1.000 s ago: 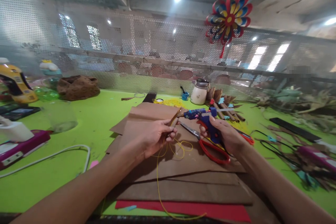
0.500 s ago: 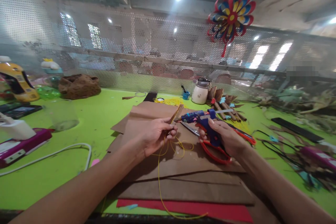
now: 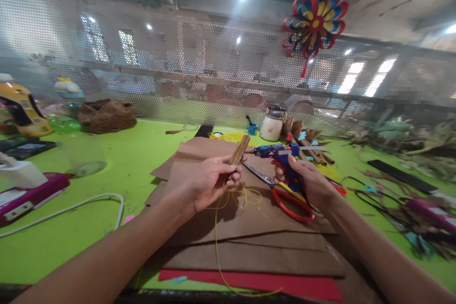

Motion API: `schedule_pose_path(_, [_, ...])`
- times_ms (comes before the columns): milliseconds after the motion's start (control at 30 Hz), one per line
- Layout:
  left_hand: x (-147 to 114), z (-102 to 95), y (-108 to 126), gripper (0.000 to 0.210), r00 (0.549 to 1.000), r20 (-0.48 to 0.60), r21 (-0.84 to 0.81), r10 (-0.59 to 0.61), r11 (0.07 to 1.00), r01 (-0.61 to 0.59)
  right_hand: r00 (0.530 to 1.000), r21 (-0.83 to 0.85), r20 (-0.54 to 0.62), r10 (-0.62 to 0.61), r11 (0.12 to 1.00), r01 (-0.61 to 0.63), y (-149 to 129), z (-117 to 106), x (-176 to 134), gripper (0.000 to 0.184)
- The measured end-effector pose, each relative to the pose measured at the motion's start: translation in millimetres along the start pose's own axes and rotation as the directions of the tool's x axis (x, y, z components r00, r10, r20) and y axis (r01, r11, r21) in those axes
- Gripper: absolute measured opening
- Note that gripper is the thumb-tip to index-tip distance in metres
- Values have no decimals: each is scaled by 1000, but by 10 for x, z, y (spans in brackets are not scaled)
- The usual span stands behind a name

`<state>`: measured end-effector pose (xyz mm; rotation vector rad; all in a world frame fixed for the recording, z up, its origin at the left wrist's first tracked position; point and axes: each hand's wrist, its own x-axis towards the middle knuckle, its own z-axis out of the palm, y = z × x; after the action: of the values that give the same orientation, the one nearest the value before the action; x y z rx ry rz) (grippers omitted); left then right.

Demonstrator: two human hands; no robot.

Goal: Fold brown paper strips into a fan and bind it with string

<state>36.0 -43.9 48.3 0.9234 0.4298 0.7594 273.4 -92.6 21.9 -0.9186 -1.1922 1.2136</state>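
Pinched in my left hand [image 3: 217, 178] is a short brown rolled stick [image 3: 239, 151], tilted up, with yellow string [image 3: 217, 247] trailing from it onto the cardboard. My right hand [image 3: 308, 178] grips a blue glue gun [image 3: 285, 152], its nozzle pointing left, close to the stick; I cannot tell whether they touch. A pale glue stick [image 3: 313, 147] pokes out of the gun's back. Red-handled scissors [image 3: 290, 206] lie on the brown cardboard [image 3: 199, 228] below the gun, their blades pointing up and left.
Several finished brown rolls [image 3: 322, 154] lie beside a white jar [image 3: 272, 123] at the back. A brown pouch [image 3: 107, 116], a clear cup [image 3: 83, 156] and a purple power strip [image 3: 39, 197] stand left. Black cables [image 3: 374, 199] run along the right. A red sheet [image 3: 256, 285] sits under the cardboard's front.
My right hand has lifted the glue gun slightly up and right, uncovering more of the scissors. The brown stick has turned in my left hand, showing its broader side.
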Motion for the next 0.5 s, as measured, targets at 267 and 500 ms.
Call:
schedule_pose_path(267, [53, -46, -87, 16, 991, -133, 22, 10, 1000, -7, 979, -21, -134, -154, 988, 153, -169, -53, -8, 33])
schedule_pose_path(500, [49, -26, -103, 17, 991, -132, 22, 2, 1000, 1, 983, -420, 39, -178, 890, 178, -24, 46, -73, 31])
